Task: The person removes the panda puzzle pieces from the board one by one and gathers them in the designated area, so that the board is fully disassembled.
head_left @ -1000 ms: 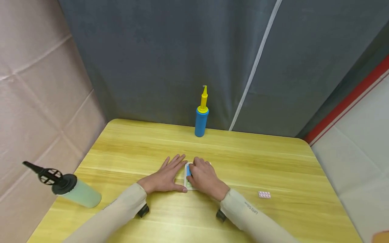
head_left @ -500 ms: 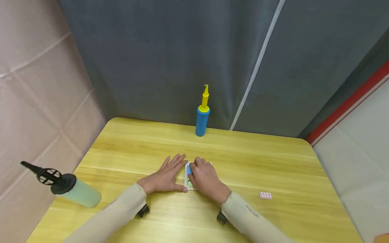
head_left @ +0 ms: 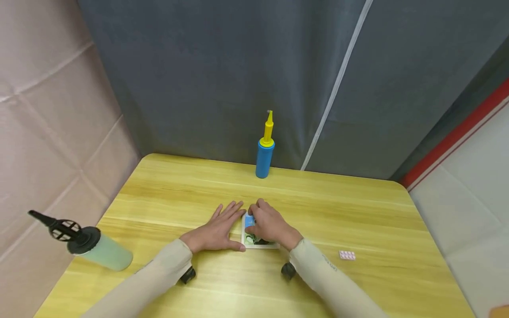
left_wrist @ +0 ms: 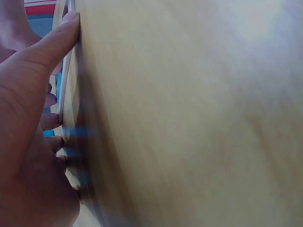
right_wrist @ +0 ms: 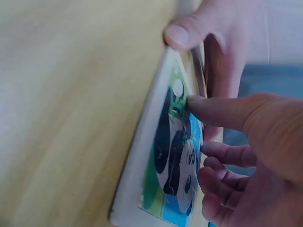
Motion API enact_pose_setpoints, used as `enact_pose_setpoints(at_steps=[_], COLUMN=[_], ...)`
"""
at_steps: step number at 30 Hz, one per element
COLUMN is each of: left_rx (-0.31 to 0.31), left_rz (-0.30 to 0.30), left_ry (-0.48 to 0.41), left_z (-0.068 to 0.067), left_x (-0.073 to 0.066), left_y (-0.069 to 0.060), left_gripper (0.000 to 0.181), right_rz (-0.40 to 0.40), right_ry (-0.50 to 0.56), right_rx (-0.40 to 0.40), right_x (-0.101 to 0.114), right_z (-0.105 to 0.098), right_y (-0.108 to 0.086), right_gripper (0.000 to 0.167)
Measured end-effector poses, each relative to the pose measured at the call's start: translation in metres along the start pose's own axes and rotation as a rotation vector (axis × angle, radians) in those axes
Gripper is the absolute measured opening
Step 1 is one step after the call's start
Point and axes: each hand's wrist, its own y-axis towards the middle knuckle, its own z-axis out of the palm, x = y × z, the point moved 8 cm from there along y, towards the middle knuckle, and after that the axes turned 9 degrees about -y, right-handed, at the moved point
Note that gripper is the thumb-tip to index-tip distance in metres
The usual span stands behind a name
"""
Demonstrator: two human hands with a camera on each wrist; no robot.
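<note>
A white-framed panda picture board lies flat on the table, its picture in green, blue, black and white. My left hand rests spread on the wood at its left side, the thumb touching the near-left corner. Over the board's upper part arches my right hand, thumb on the picture and bent fingertips near the far edge. In the right wrist view, the picture shows between the frame and my right hand; thin seams cross the panda. Whether those fingers pinch a loose part is hidden.
A blue and yellow pump stands at the table's back edge. At the left is a pale green pump with a black top. A small pink and white studded block lies to the right.
My right hand has shifted slightly up and away over the board, its wrist turning. More of the lower picture, with the black and white panda, shows. My left hand keeps its place.
</note>
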Motion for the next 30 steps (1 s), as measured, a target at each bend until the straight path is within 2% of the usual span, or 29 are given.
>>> enact_pose_setpoints(at_steps=[5, 23, 30], left_rx=[0.000, 0.000, 0.001], left_rz=[0.001, -0.004, -0.005], left_ry=[-0.011, 0.006, 0.002], left_z=[0.0003, -0.0004, -0.0006], left_x=[-0.0009, -0.0005, -0.0010], left_y=[0.0005, 0.0008, 0.0004], left_gripper=[0.113, 0.112, 0.112], right_rz=[-0.001, -0.030, -0.050], right_ry=[0.070, 0.125, 0.198], right_rx=[0.033, 0.032, -0.006], right_x=[-0.0053, -0.0054, -0.0064], right_z=[0.0007, -0.0010, -0.0020], right_y=[0.0039, 0.0069, 0.0065], right_gripper=[0.048, 0.050, 0.034])
